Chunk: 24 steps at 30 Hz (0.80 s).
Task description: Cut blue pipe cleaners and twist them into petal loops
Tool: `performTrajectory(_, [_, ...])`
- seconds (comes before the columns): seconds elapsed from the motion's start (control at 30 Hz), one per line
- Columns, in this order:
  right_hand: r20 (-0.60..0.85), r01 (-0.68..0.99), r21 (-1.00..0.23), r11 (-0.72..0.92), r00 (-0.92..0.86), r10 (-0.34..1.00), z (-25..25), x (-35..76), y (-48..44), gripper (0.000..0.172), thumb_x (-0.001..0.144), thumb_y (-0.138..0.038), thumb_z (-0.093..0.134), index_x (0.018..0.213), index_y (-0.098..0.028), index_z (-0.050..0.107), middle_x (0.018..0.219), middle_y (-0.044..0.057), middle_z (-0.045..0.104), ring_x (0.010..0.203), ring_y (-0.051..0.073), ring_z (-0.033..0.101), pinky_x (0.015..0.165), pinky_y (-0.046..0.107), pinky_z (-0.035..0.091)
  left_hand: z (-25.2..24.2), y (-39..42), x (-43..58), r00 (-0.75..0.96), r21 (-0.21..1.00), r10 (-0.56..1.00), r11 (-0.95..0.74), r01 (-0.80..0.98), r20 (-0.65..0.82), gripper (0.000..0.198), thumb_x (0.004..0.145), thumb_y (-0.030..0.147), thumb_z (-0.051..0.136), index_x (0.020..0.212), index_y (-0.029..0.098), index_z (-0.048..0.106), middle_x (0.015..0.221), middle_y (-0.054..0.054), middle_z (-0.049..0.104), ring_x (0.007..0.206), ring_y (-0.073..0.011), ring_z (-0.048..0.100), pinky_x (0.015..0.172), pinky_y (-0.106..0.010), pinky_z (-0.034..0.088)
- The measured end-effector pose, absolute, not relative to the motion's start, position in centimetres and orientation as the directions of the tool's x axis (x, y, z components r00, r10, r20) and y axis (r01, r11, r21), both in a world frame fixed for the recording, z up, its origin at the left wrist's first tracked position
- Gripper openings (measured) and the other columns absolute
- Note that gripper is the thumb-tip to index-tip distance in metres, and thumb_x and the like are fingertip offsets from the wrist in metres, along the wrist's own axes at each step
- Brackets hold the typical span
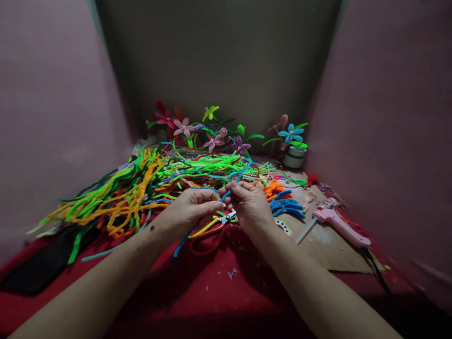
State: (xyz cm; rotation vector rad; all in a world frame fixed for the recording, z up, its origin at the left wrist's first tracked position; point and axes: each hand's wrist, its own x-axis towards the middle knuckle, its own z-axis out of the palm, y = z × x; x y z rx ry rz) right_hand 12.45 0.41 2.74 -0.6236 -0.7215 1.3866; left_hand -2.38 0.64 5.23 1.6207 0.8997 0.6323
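Observation:
A blue pipe cleaner [243, 172] runs slantwise through both of my hands, its upper end rising past the right fingers. My left hand [192, 207] pinches it between thumb and fingers. Close beside, my right hand [249, 202] grips the same pipe cleaner, fingers curled. A blue end [181, 245] hangs below my left hand; whether it belongs to the same piece is hidden. Just under the hands lie scissors [228, 217] with red and yellow handles, partly covered. Short blue pipe cleaner pieces [287, 205] and orange pieces [275, 188] lie right of my right hand.
A pile of green and orange pipe cleaners [141, 188] spreads over the red cloth [212, 296]. Finished pipe cleaner flowers [183, 127] stand behind it. At right, a pink glue gun [342, 227] rests on cardboard [325, 254], near a jar [294, 157]. A black item [38, 266] lies left.

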Motion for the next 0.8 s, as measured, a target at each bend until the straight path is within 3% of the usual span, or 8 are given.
performTrajectory(0.43, [0.108,-0.662,-0.740,0.119,0.057,0.992,3.4,13.1,0.6,0.008,0.064,-0.019,0.067,0.062,-0.014,0.061,0.058,0.001,0.065,0.044,0.008,0.053,0.040,0.017,0.040,5.3,1.7,-4.2,0.693,0.979,0.694,0.182,0.089,-0.192,0.017,0.078,0.030,0.055,0.069,0.015,0.051,0.034,0.010,0.029,0.031,-0.0029,0.020,0.035,-0.017,0.016])
performTrajectory(0.53, [0.082,-0.658,-0.745,0.105,0.066,0.994,3.2,13.1,0.8,0.011,0.062,-0.021,0.069,0.061,-0.013,0.062,0.048,-0.002,0.058,0.040,0.008,0.052,0.037,0.017,0.037,6.0,1.4,-4.4,0.701,0.981,0.687,0.107,0.164,-0.192,0.020,0.080,0.031,0.052,0.070,0.014,0.052,0.039,0.005,0.044,0.035,-0.0045,0.033,0.038,-0.018,0.026])
performTrajectory(0.63, [0.053,-0.632,-0.771,0.084,0.068,0.996,2.8,12.7,0.8,0.015,0.059,-0.021,0.072,0.058,-0.013,0.060,0.044,-0.003,0.056,0.037,0.008,0.050,0.036,0.018,0.036,6.5,0.7,-3.8,0.669,0.975,0.735,-0.048,0.217,-0.113,0.018,0.080,0.031,0.054,0.085,0.013,0.055,0.063,-0.001,0.061,0.055,-0.0089,0.053,0.052,-0.020,0.040])
performTrajectory(0.7, [0.047,-0.625,-0.778,0.065,0.045,0.998,2.6,12.4,0.6,0.017,0.058,-0.020,0.073,0.055,-0.013,0.058,0.044,-0.003,0.056,0.037,0.007,0.049,0.038,0.018,0.037,6.5,0.3,-3.1,0.627,0.970,0.776,-0.093,0.224,-0.070,0.018,0.078,0.029,0.057,0.087,0.014,0.054,0.065,0.000,0.061,0.057,-0.0089,0.054,0.056,-0.020,0.042])
performTrajectory(0.8, [0.042,-0.644,-0.765,0.008,-0.037,0.998,2.5,12.1,0.2,0.016,0.060,-0.021,0.072,0.056,-0.012,0.059,0.046,-0.002,0.057,0.038,0.006,0.049,0.039,0.017,0.038,6.1,0.1,-2.4,0.556,0.961,0.831,-0.122,0.250,-0.039,0.017,0.079,0.030,0.055,0.076,0.014,0.052,0.054,0.004,0.054,0.046,-0.0060,0.046,0.047,-0.018,0.036])
